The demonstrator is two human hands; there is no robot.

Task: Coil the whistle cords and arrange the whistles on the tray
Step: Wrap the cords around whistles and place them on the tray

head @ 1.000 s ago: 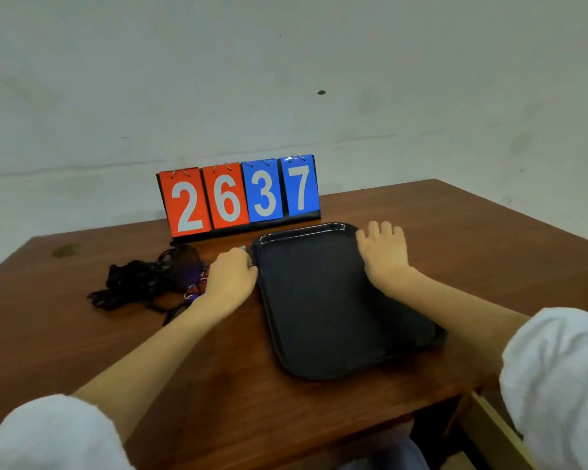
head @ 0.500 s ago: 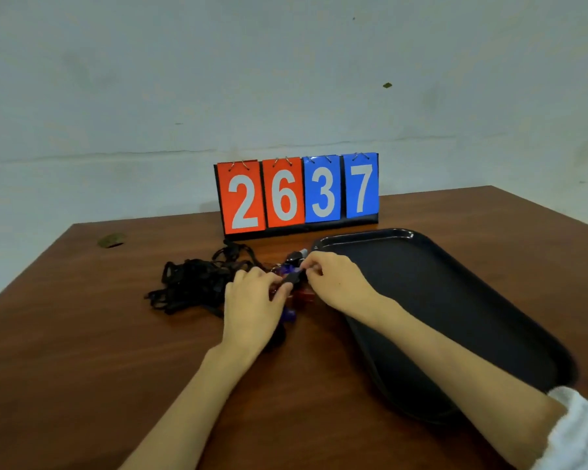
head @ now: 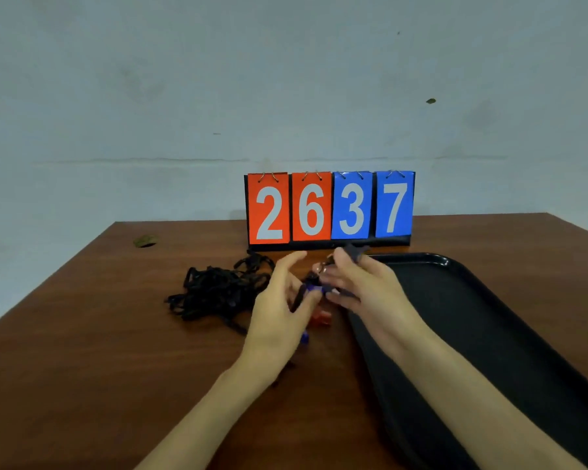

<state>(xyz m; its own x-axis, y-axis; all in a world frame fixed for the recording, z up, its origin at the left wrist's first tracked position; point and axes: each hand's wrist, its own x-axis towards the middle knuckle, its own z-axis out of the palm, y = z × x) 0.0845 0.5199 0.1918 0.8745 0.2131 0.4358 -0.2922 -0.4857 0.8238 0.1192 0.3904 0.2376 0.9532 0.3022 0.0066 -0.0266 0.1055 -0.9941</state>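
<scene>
Freeing one whistle from the cord heap beside the tray

The cords (head: 218, 290) are limp black lanyards, light, soft and likely to snag on one another, and they lie tangled on the table (head: 82, 368) just left of the tray's far-left corner. A small, hard purple whistle (head: 314, 284) hangs between the hands, with a red whistle (head: 321, 318) and a blue whistle (head: 304, 338) on the wood just below. The left hand (head: 279, 310) curls its fingers round a strand of the cords by the purple whistle, while the right hand (head: 367, 293) pinches a strand at its raised fingertips, though blur hides the detail. The rigid whistle body looks the surest hold, with the cord left trailing. The tray (head: 489, 334) lies along the right edge, and a scoreboard (head: 330, 208) stands at the far edge
</scene>
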